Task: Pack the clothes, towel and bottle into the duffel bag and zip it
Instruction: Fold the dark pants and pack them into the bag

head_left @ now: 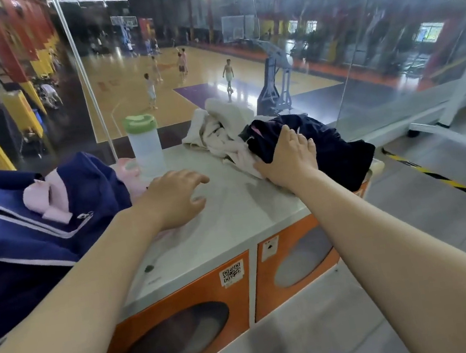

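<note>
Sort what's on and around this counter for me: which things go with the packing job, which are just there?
For the job:
duffel bag
bottle
towel
dark clothes, under the right hand
left hand, open over the counter

Just there:
counter
QR sticker
basketball hoop stand

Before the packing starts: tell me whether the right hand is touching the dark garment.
Touching. The head view shows the right hand lying on the dark garment, its fingers curled over the near edge of the cloth with no gap visible.
</note>
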The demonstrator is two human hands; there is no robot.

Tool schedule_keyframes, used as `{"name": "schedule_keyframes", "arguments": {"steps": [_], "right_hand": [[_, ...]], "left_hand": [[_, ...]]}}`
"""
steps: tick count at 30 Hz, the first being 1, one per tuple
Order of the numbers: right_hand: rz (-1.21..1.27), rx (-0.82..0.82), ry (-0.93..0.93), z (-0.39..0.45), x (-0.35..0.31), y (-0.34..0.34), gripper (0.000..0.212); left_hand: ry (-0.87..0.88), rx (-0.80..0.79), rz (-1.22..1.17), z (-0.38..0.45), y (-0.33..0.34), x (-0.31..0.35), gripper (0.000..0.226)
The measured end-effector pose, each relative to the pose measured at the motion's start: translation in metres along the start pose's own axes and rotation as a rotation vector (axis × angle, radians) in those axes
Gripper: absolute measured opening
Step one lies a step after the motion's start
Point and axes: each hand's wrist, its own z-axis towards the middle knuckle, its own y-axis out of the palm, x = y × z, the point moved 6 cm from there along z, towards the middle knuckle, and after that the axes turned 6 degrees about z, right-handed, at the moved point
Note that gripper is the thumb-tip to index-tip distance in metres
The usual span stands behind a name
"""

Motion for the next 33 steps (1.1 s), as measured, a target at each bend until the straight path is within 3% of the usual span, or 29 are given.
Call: {"name": "schedule_keyframes", "arguments": {"steps": [6, 12, 18, 27, 33], "right_hand": [[-0.081, -0.095, 0.006, 0.032, 0.006, 0.02, 0.104], [0.012, -0.109, -0.011, 0.036, 0.017, 0.033, 0.073], [0.069, -0.09, -0.049, 0.028, 0.023, 0.044, 0.064], [0.693, 0.007, 0.097, 0.029, 0.037, 0.018, 0.027], [0.966, -0.012, 0.211, 0.03, 0.03, -0.008, 0.026]], "left_hand": [[0.011, -0.018, -0.025, 0.016, 0.014, 0.007, 0.048], [0.032, -0.054, -0.033, 0.031, 0.028, 0.017, 0.047], [0.039, -0.071, -0.093, 0.035, 0.033, 0.019, 0.047], [0.038, -0.061, -0.181, 0.032, 0.031, 0.02, 0.045], [0.047, 0.04, -0.48, 0.032, 0.019, 0.029, 0.048]]}}
